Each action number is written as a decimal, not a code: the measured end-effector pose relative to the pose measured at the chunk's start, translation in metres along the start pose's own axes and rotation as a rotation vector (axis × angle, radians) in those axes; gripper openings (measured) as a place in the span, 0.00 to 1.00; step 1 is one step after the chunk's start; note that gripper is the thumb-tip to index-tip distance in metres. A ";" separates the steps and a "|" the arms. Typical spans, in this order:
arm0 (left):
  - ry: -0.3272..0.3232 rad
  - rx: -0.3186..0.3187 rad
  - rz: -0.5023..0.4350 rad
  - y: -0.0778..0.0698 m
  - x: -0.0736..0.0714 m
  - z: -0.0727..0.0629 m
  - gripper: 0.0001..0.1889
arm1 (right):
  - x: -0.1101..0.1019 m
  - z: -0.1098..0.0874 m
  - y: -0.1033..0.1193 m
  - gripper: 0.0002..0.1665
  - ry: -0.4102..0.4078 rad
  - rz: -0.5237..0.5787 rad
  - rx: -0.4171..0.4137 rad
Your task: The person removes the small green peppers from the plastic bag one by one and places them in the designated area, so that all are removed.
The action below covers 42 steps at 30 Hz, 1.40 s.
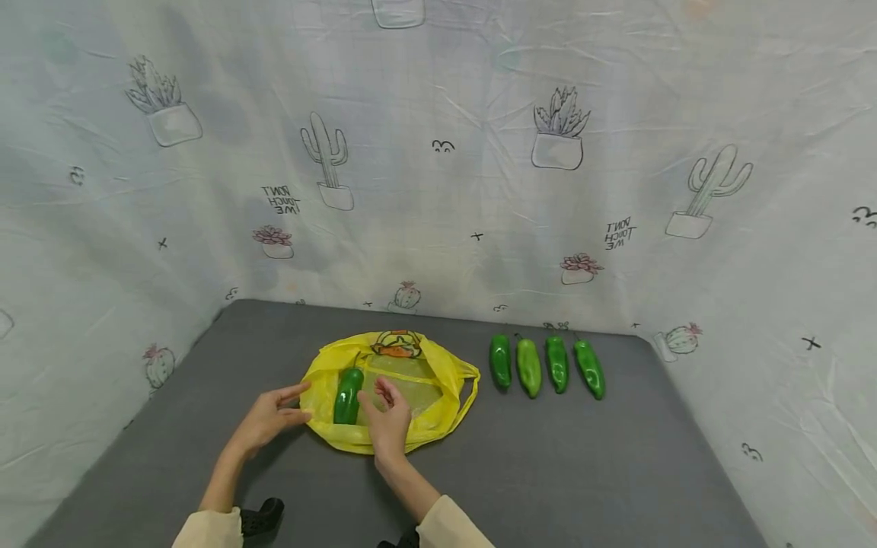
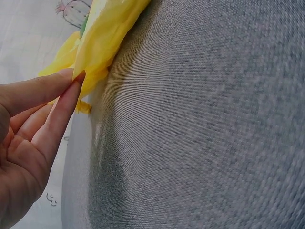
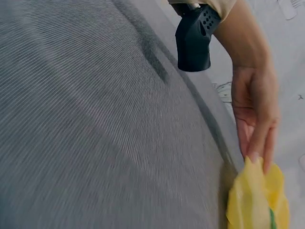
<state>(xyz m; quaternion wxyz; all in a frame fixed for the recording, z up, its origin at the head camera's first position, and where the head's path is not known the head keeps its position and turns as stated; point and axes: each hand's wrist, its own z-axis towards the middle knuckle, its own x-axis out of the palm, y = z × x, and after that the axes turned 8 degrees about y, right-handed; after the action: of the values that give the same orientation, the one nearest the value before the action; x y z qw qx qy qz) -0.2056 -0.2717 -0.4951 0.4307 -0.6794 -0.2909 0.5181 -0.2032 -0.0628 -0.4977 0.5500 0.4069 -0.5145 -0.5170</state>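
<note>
A yellow plastic bag (image 1: 336, 436) lies on the grey table with its mouth spread wide. Inside its left part is a dark green pepper (image 1: 348, 396), stem pointing away from me. My left hand (image 1: 270, 416) pinches the bag's left edge; in the left wrist view its thumb and fingertips (image 2: 78, 76) meet at the yellow film. My right hand (image 1: 389, 421) reaches over the near rim into the mouth, thumb and fingers apart, thumb tip beside the pepper. The right wrist view shows the left hand (image 3: 257, 119) at the bag, not the right.
Several green peppers (image 1: 529, 367) stand in a row right of the bag, on the grey table (image 1: 548, 472). The bag's handle loop (image 1: 473, 374) points toward them. A light cloth backdrop (image 1: 438, 190) with plant drawings rises behind the table's far edge.
</note>
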 end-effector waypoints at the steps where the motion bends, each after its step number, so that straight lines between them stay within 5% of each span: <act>1: -0.003 -0.005 -0.002 0.000 0.000 0.000 0.33 | 0.005 0.000 -0.002 0.23 -0.014 0.010 0.007; 6: -0.022 -0.022 0.018 0.000 0.003 0.002 0.32 | 0.026 -0.002 -0.011 0.26 -0.063 0.003 0.045; 15: -0.016 -0.012 0.001 -0.001 0.007 0.003 0.32 | 0.042 -0.001 -0.029 0.34 -0.146 -0.305 0.050; 23: -0.010 -0.007 -0.023 0.000 0.006 0.002 0.32 | 0.048 0.002 -0.038 0.32 -0.137 -0.424 -0.001; 31: -0.019 -0.015 -0.040 0.001 0.003 0.001 0.32 | 0.049 0.005 -0.039 0.23 -0.096 -0.445 0.006; 37: -0.025 -0.020 -0.031 0.000 0.003 -0.001 0.32 | 0.038 0.009 -0.039 0.24 -0.041 -0.374 -0.066; 42: -0.020 -0.018 -0.045 -0.001 0.003 -0.001 0.33 | 0.028 0.011 -0.038 0.24 -0.054 -0.318 -0.025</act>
<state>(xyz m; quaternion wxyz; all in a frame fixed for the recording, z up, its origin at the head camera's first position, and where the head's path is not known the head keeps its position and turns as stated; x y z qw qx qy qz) -0.2034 -0.2693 -0.4953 0.4331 -0.6714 -0.3151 0.5122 -0.2216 -0.0950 -0.5291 0.4522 0.4620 -0.4518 -0.6148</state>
